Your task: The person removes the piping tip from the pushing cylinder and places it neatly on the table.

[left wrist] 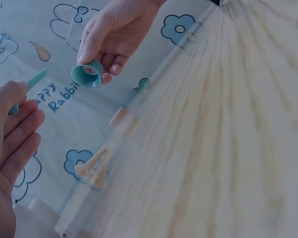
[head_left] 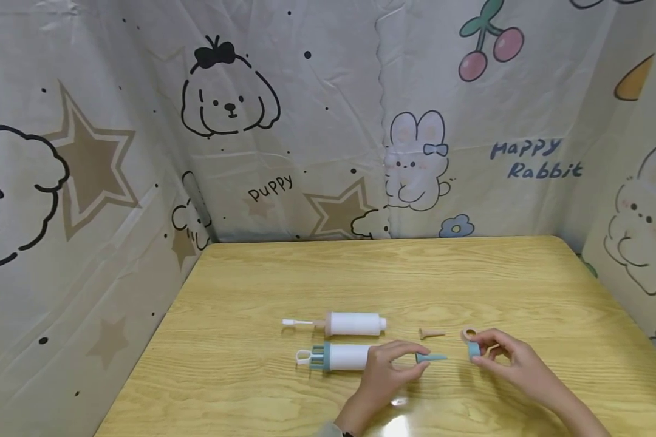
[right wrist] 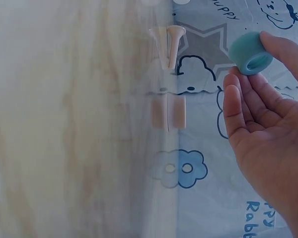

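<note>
Between thumb and fingers, my left hand pinches a small teal tapered nozzle, its narrow tip pointing right. A teal threaded ring cap is pinched in my right hand; in the left wrist view the cap shows its open threaded inside. The two teal pieces are apart. Partly behind the left hand lies a white tube with a teal end and a looped handle at its left. Just beyond the right hand sits a pink ring cap.
Farther back on the wooden table lies a second white tube with a pink end, a white-tipped rod sticking out left. A pink tapered nozzle lies between that tube and the pink cap. Printed cloth hangs around the table.
</note>
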{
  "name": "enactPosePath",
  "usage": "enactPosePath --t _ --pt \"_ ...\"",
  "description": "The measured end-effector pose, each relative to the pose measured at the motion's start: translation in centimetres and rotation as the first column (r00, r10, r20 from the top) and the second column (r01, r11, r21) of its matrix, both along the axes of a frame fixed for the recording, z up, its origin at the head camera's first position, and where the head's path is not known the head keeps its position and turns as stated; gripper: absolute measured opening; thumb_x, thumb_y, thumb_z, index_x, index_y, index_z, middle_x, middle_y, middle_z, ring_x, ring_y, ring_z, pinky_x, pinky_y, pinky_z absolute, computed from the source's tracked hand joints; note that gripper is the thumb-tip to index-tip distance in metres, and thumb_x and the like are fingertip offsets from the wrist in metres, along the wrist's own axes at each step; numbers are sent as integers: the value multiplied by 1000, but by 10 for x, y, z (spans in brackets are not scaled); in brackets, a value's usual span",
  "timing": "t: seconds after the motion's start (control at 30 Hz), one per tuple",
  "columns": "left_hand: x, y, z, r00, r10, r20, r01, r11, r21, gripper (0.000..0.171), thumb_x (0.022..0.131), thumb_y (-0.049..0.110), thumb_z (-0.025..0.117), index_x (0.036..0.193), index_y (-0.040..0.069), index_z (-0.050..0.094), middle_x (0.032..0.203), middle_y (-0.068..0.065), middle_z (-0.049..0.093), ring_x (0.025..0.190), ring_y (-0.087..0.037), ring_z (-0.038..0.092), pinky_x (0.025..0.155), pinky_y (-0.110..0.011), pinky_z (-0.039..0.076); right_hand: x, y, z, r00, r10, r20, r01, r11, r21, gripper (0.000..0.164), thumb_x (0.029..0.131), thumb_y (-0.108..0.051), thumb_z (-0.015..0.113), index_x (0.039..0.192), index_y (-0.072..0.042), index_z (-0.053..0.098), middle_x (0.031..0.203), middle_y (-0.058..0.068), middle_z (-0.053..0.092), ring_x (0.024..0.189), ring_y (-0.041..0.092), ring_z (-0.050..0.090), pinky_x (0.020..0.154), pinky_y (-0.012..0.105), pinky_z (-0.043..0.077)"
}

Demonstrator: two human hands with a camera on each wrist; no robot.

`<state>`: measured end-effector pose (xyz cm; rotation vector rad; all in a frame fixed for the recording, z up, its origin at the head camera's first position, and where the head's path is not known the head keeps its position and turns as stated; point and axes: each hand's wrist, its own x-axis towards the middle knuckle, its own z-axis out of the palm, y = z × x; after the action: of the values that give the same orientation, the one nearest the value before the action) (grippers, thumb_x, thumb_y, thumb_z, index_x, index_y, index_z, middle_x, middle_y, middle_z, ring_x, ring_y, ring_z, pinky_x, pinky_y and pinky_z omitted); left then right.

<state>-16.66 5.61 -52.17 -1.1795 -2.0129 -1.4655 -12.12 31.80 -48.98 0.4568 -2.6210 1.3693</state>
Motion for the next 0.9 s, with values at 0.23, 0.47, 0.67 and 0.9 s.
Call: enactPosePath --t 0.23,0.47,0.67,0.9 --pt "2 5 0 1000 0 -31 0 1000 2 12 84 5 75 96 5 74 93 -6 78 87 -8 74 83 -11 55 2 9 -4 1000 -20 12 19 999 29 22 89 -5 69 111 -6 64 95 -16 62 82 0 57 69 16 52" --pt "3 7 0 998 19 -52 -20 1000 -10 15 78 -1 78 92 1 74 88 -9 77 82 -13 75 81 -11 56 -1 14 -5 1000 20 0 -20 999 40 25 84 -3 73 107 -6 63 91 -13 62 77 0 57 65 18 51" --pt "2 8 1 998 21 -55 -22 1000 -22 15 80 2 78 94 4 74 90 -7 77 84 -11 75 83 -10 55 -6 21 -9 994 105 -17 -103 992 72 29 80 -1 76 104 -4 60 86 -10 59 71 0 54 58 18 49" --pt "4 9 2 999 12 -43 -13 1000 -23 12 84 7 75 96 8 74 92 -4 78 87 -6 73 84 -10 54 -10 27 -11 984 157 83 -168 975 145 28 82 -7 77 101 -2 57 85 -5 57 70 -3 49 55 18 45"
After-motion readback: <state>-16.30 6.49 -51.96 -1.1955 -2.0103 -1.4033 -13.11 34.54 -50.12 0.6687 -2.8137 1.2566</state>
